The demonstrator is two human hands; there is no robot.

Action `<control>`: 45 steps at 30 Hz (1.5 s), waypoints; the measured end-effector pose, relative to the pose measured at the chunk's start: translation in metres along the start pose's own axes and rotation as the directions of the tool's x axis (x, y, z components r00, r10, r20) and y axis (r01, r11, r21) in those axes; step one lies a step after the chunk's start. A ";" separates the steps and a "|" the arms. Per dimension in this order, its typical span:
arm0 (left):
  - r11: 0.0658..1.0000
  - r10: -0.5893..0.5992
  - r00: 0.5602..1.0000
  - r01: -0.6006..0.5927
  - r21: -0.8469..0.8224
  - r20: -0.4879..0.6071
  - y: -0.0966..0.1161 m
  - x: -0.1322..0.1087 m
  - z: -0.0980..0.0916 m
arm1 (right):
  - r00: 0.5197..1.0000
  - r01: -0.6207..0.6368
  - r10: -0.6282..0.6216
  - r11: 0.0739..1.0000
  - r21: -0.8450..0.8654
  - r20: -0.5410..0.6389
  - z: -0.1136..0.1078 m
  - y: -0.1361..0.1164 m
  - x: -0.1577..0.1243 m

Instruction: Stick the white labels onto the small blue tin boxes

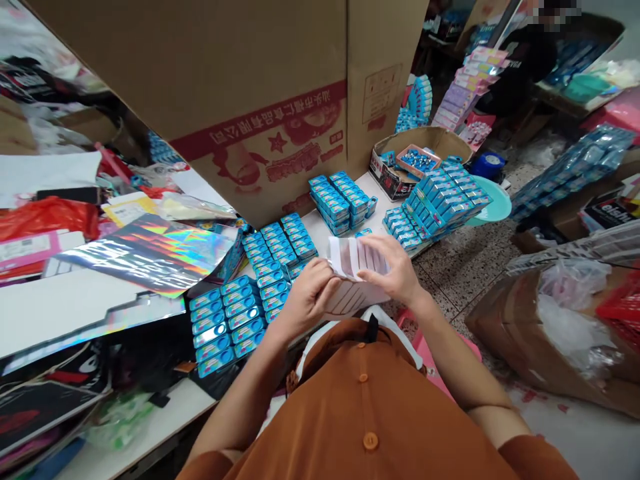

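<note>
My left hand (310,297) and my right hand (393,270) both pinch a folded white paper sheet (350,297) printed with pinkish-brown stripes, holding it up above the table's front edge. The top fold of the sheet (355,259) sits between my fingers. Just beyond my left hand lie rows of small blue boxes (227,327), stacked flat on the white table (320,230). More blocks of the same boxes (340,202) stand farther along the table. Neither hand touches them.
A large printed cardboard carton (250,87) stands upright on the table's far side. Holographic foil sheets (155,257) and red plastic (50,220) lie to the left. An open carton (420,157) holds a tray of small items. Another person (525,67) sits at the back. A bag-filled carton (530,347) stands on the floor to the right.
</note>
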State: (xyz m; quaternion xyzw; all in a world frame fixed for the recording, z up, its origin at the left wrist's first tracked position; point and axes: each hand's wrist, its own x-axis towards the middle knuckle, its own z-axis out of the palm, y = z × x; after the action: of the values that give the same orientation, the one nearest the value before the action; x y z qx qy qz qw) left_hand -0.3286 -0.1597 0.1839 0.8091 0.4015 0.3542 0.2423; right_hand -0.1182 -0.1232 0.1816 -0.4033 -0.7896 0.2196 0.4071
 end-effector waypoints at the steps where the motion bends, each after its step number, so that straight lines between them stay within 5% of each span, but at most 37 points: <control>1: 0.998 0.051 0.998 -0.053 0.025 0.045 -0.001 0.006 -0.010 | 1.000 -0.015 0.015 1.000 -0.006 -0.006 -0.004 0.002 0.005; 5: 0.976 0.182 0.961 -0.202 0.077 0.209 0.002 0.031 -0.044 | 0.989 -0.112 0.099 0.986 0.124 0.106 -0.013 0.007 0.019; 7: 0.964 0.198 0.961 -0.227 0.142 0.192 0.002 0.041 -0.053 | 0.975 -0.217 0.200 0.952 0.215 0.096 -0.013 0.009 0.018; 10: 0.936 0.150 0.982 -0.105 0.337 -0.112 -0.002 0.051 -0.053 | 0.920 -0.351 0.391 0.839 0.417 -0.013 -0.011 0.013 0.012; 13: 0.922 0.090 0.872 0.110 0.371 -0.482 -0.004 0.054 -0.040 | 0.849 -0.334 0.506 0.735 0.590 -0.150 -0.005 0.013 0.005; 16: 0.949 0.046 0.819 0.144 0.282 -0.572 0.000 0.052 -0.020 | 0.787 -0.247 0.540 0.719 0.650 -0.299 0.005 0.006 0.000; 20: 0.985 -0.051 0.892 0.120 0.126 -0.450 0.006 0.047 0.007 | 0.786 -0.181 0.545 0.655 0.734 -0.292 0.028 -0.011 -0.007; 26: 0.948 -0.185 0.976 0.147 -0.282 -0.112 0.010 0.043 0.022 | 0.873 -0.230 0.481 0.553 0.801 -0.082 0.042 -0.008 -0.019; 29: 0.951 -0.169 0.983 0.143 -0.274 -0.072 0.013 0.046 0.018 | 0.920 -0.252 0.389 0.676 0.693 -0.045 0.017 0.013 -0.014; 33: 0.994 -0.099 0.995 0.098 -0.052 -0.021 0.017 0.058 0.011 | 0.940 -0.117 0.217 0.930 0.349 -0.264 -0.036 0.035 0.010; 35: 0.994 -0.061 0.998 0.060 0.087 0.012 0.019 0.067 0.010 | 0.962 -0.028 0.069 0.987 0.157 -0.265 -0.060 0.039 0.022; 39: 0.970 -0.037 0.998 0.024 0.243 0.048 0.028 0.087 0.014 | 0.979 0.131 -0.103 0.979 0.154 -0.177 -0.087 0.046 0.031; 45: 0.988 -0.101 0.992 0.091 0.123 0.078 0.050 0.113 0.037 | 0.977 0.193 -0.135 0.892 0.409 -0.166 -0.110 0.066 0.027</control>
State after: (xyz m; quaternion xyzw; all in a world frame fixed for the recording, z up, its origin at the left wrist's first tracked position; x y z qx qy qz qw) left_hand -0.2277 -0.0988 0.2370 0.8160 0.4498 0.2835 0.2270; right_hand -0.0070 -0.0608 0.2127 -0.2510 -0.7256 0.3226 0.5537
